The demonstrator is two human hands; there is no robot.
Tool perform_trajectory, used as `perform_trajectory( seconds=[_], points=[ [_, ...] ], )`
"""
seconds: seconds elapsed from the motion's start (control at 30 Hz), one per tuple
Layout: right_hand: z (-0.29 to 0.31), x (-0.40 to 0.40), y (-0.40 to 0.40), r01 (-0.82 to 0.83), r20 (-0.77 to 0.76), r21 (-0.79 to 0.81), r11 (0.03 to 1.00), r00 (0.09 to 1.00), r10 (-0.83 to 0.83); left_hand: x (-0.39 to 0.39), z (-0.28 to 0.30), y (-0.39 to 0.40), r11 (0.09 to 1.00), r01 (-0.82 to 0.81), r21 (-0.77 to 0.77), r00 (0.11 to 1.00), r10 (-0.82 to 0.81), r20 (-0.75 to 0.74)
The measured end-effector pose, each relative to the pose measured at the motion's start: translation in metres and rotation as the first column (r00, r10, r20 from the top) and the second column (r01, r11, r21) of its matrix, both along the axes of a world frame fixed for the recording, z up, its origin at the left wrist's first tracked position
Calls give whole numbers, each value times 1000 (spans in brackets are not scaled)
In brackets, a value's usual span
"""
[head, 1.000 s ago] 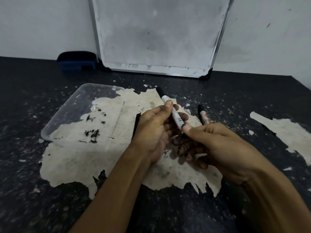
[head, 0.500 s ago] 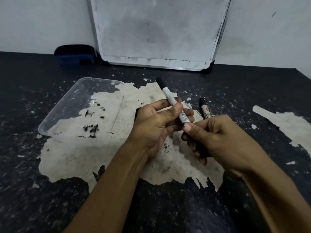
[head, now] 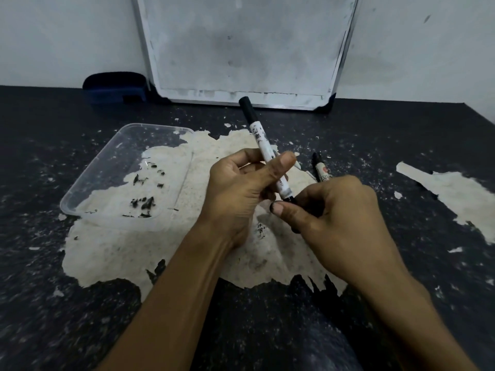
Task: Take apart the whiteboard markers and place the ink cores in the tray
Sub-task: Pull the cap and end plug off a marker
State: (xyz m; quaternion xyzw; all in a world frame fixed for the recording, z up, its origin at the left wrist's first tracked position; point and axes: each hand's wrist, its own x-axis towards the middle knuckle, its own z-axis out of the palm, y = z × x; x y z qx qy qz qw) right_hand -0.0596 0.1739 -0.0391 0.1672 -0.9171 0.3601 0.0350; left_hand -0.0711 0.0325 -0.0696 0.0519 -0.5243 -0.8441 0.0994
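Note:
My left hand grips the white barrel of a whiteboard marker, whose black far end points up and away from me. My right hand pinches the marker's black near end between thumb and fingers. A second marker with a black cap lies on the table just beyond my right hand. The clear plastic tray sits to the left, with a few small dark bits inside. Part of the held marker is hidden inside my fingers.
The table is dark and speckled, with large pale worn patches and flakes. A whiteboard leans on the wall at the back. A dark blue eraser sits to its left.
Both hands have lifted the marker and tipped it more upright. My right hand's grip has shifted at the black near end.

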Motion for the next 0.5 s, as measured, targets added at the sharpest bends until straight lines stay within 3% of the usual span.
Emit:
perform_trajectory(
  seconds=[0.17,0.43,0.5],
  points=[
    [-2,-2,3,11,11,2,1000,1000,-11,3,3,-2,981,188,46,980,-190,53],
    [0,-5,10,82,-65,-126,989,994,-91,6,12,-13,971,46,233,996,-63,64],
    [-1,-8,12,141,-113,-77,987,982,-149,6,15,-13,962,34,272,998,-49,49]
  ],
)
